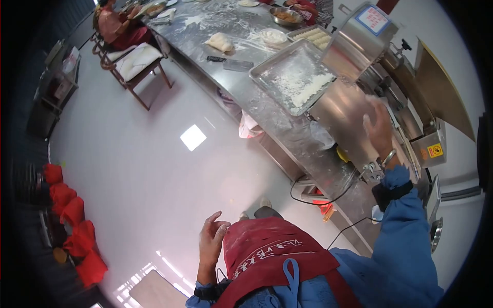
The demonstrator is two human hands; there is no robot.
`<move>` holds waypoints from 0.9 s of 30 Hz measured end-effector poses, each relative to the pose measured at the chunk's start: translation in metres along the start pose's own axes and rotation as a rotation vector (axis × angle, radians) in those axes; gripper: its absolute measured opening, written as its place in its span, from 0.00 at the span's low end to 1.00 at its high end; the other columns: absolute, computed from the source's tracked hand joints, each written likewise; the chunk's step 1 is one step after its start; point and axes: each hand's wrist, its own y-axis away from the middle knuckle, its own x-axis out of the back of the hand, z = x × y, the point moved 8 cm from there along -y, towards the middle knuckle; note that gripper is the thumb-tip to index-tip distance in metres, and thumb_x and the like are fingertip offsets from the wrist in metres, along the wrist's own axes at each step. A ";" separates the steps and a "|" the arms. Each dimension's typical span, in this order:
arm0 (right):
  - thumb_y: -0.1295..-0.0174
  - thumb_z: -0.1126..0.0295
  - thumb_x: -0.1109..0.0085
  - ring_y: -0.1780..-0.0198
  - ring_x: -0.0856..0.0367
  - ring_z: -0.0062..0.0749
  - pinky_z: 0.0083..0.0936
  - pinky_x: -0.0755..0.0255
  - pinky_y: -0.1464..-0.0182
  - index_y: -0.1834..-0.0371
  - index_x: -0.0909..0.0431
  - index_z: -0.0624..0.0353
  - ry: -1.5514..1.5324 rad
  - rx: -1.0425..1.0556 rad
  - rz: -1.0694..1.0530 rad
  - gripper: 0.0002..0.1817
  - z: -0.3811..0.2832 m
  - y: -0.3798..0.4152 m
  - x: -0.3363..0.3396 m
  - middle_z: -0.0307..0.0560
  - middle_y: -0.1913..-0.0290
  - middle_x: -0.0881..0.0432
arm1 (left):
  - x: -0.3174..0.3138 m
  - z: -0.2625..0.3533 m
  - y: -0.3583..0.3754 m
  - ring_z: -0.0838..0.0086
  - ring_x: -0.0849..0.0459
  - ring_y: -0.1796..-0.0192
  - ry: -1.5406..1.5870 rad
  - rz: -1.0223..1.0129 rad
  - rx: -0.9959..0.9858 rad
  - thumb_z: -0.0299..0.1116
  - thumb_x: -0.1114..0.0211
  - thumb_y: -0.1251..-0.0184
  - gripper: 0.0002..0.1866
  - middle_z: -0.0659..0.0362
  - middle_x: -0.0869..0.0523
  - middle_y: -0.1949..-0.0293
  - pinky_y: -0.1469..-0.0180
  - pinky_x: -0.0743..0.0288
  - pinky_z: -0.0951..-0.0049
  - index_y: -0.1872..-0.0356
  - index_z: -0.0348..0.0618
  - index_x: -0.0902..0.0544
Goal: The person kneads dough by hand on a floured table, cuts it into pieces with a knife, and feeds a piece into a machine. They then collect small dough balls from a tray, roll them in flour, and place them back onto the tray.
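My right hand (379, 126) reaches over the steel machine (344, 120) at the right, its fingers apart and no object visible in it. Beside the machine's left edge lies a metal tray (280, 84) dusted with white flour. My left hand (211, 240) hangs in front of the red apron (272, 246), over the floor, fingers apart and holding nothing. A piece of dough (220, 42) rests on the steel table (241, 95), with a wide scraper (238, 65) near it.
Behind the floured tray stand a tray of dough pieces (313, 36) and a bowl of filling (285, 17). A person (117, 28) sits at the far left of the table, by a cushioned chair (137, 61). A black cable (328, 201) hangs below the machine.
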 end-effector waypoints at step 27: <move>0.46 0.74 0.44 0.54 0.20 0.39 0.30 0.28 0.50 0.52 0.26 0.64 -0.595 -0.357 -1.227 0.17 0.027 0.267 -0.192 0.55 0.56 0.21 | -0.044 -0.041 -0.007 0.79 0.18 0.63 -0.213 0.166 0.140 0.25 0.42 0.36 0.19 0.56 0.15 0.65 0.58 0.24 0.77 0.44 0.38 0.27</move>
